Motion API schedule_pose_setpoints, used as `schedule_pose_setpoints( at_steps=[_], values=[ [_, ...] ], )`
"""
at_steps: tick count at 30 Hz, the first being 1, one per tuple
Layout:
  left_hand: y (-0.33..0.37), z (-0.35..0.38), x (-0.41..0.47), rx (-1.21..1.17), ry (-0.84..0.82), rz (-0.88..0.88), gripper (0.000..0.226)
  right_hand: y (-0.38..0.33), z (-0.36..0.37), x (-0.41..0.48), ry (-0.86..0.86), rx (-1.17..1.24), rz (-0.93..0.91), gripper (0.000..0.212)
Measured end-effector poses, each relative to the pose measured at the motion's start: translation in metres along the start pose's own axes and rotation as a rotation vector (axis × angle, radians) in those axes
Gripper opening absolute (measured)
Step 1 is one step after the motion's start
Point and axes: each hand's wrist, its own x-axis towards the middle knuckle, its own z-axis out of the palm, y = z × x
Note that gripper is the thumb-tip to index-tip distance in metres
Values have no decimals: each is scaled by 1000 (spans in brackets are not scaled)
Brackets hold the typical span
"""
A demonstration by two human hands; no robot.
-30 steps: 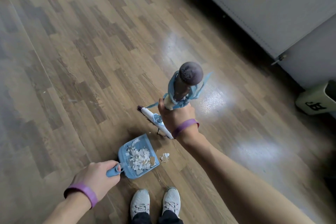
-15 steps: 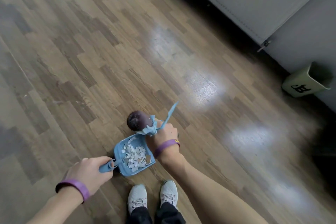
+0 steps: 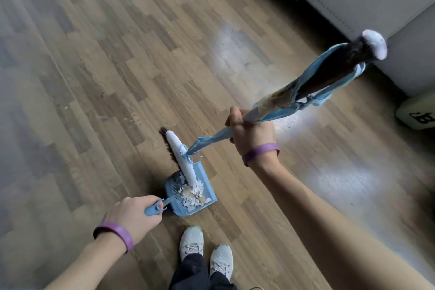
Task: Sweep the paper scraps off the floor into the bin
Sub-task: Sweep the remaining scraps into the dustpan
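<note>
- While the person stood over the wooden floor (image 3: 117,66), the left arm reached forward and down from the lower left, bare, with a purple wristband (image 3: 117,234) at the wrist.
- The left hand (image 3: 134,216) was curled round the short blue handle of the dustpan (image 3: 204,173), with the thumb lying along the top of it.
- The pan sat low just ahead of that hand; whether it touched the boards could not be told.
- The right arm stretched out from the lower right, reaching farther forward than the left, and wore a second purple wristband (image 3: 260,150).
- The right hand (image 3: 251,129) was closed in a fist round the handle of the broom (image 3: 181,155), partway along it.
- Beyond that hand the handle slanted up and to the right, ending in a dark grip with a pale tip; below it the handle ran down and to the left.
- A blue cloth strip (image 3: 277,113) was wound loosely along the handle on both sides of the right hand.
- The broom's white head, with dark bristles, lay between the 2 hands; its near end rested in the dustpan and its far end reached out past the pan.
- The paper scraps (image 3: 193,195) were heaped inside the dustpan, just ahead of the left hand and touching the broom head.
- The bin (image 3: 416,113), pale with a black mark, stood well to the right of the right hand, near the wall.
- 2 white shoes (image 3: 191,240) stood between the forearms, nearer the body than either hand.
</note>
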Motion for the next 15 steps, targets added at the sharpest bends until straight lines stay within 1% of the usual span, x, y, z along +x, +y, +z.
schedule_pose_setpoints(
  at_steps=[4,8,12,15],
  values=[
    [-5,2,-17,-114,23,-83,10,-1,-8,6,-15,-22,-74,32],
    [-9,5,-36,-176,72,-173,10,6,-9,11,-43,-70,-99,44],
    [-16,12,-46,-293,118,-275,9,14,-7,17,-80,-107,-123,36],
    [-18,19,-50,-353,162,-303,8,6,-4,22,-111,-96,-150,34]
  ],
)
